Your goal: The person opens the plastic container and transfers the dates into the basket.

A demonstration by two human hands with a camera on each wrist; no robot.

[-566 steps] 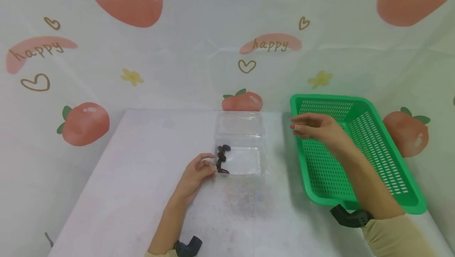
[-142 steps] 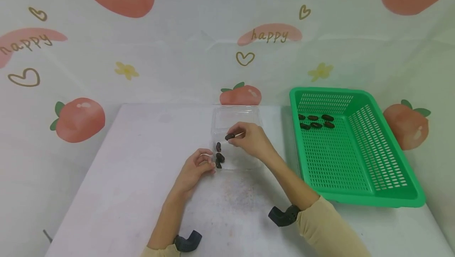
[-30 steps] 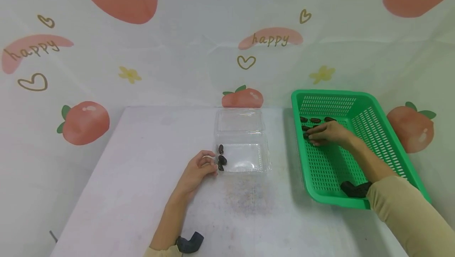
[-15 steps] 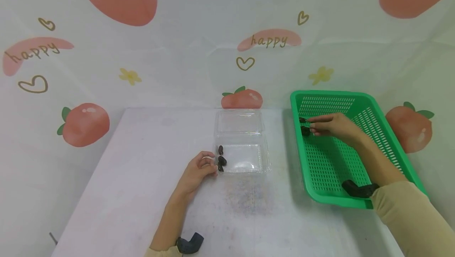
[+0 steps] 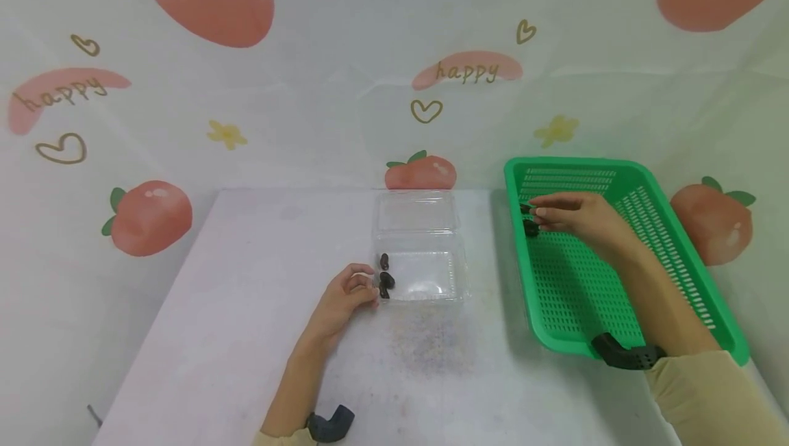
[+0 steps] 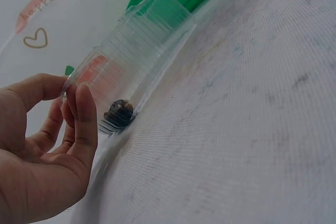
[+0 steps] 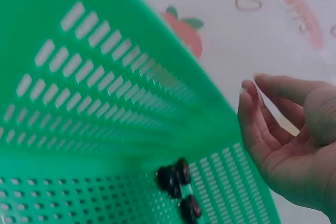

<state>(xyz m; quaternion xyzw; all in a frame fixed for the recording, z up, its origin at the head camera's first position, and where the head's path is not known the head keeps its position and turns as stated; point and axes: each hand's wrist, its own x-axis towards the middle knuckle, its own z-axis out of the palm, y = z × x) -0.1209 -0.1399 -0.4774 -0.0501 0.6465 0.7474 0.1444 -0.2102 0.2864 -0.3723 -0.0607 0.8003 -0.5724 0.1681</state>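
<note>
My left hand (image 5: 337,303) holds the left edge of a clear plastic clamshell box (image 5: 425,273), whose lid stands open at the back. In the left wrist view, thumb and fingers pinch its rim (image 6: 67,83). Three dark, wrinkled dates (image 5: 386,280) lie along the box's left side. Over the left part of a green plastic basket (image 5: 524,281) is my right hand (image 5: 585,220), fingers loosely bent. The right wrist view shows nothing between its fingertips. Below it, several dates (image 7: 169,179) lie on the basket floor; the hand covers some of them in the head view.
Both containers stand on a white table (image 5: 259,254), the basket to the right of the box. Behind rises a white curtain (image 5: 320,110) printed with fruit. A dark strap mount (image 5: 625,353) sits on the right wrist, another (image 5: 331,424) on the left.
Since one second ago, the right hand has let go of a date in the basket and lifted. Earlier, the basket held no dates and the box held more. The left hand has stayed at the box.
</note>
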